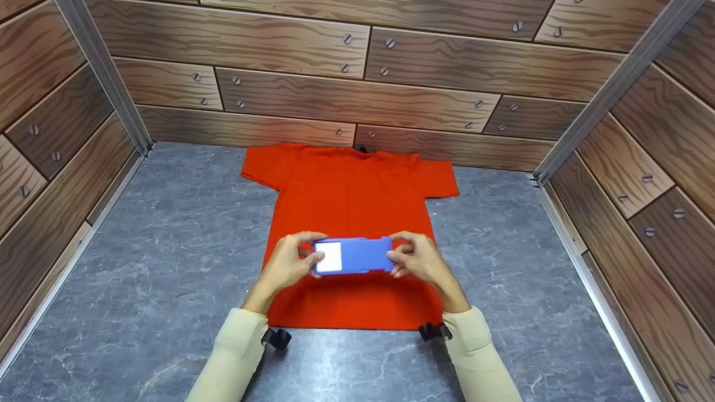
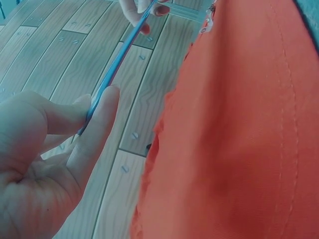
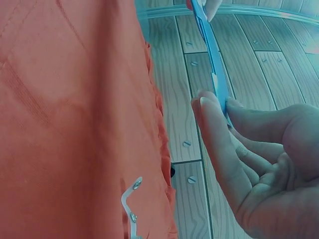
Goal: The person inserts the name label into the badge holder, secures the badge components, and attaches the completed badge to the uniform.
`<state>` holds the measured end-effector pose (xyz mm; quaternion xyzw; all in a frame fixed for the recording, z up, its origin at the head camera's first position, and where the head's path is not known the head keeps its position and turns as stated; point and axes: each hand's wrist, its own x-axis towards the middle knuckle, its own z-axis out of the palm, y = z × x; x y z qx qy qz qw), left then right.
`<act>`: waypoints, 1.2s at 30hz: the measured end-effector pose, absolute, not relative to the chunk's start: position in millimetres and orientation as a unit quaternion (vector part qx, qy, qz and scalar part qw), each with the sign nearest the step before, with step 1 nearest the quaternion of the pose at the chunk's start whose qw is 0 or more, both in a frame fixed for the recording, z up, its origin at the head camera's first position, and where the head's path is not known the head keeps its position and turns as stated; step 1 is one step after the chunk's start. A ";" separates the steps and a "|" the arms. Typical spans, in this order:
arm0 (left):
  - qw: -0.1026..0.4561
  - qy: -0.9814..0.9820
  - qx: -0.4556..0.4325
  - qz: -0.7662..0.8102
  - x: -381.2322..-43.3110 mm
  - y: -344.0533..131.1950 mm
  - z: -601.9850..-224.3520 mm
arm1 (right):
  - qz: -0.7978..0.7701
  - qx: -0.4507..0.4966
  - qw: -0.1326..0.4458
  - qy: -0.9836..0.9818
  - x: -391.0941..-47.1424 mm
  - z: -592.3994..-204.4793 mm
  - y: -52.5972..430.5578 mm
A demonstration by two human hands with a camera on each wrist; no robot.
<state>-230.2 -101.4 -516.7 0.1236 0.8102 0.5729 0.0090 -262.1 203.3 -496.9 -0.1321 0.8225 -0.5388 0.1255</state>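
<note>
A thin, flat blue panel (image 1: 363, 255) with a white rectangle at its left end is held level above a red T-shirt (image 1: 349, 206). My left hand (image 1: 290, 259) pinches its left end between thumb and fingers. The other end is pinched by my right hand (image 1: 416, 257). Seen edge-on, the blue panel (image 2: 117, 62) is very slim in the left wrist view; the right wrist view shows notches along the panel's edge (image 3: 212, 55). Beneath the hands, the shirt lies spread flat, collar toward the back wall and sleeves out to the sides.
Wood-patterned walls (image 1: 290, 92) enclose the back and both sides, with metal posts (image 1: 106, 72) at the corners. The shirt lies on a grey marbled surface (image 1: 167, 240). A narrow whitish strip with small round studs (image 3: 130, 204) shows against the shirt in the right wrist view.
</note>
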 end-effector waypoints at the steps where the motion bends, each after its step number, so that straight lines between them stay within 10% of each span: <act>1: 0.010 0.810 0.124 0.573 -230.2 -101.3 -516.6 | -0.539 -0.132 0.122 0.823 -261.9 -496.6 203.1; 36: 0.036 0.816 0.140 0.559 -229.2 -90.2 -520.9 | -0.525 -0.128 0.126 0.832 -253.6 -496.4 183.1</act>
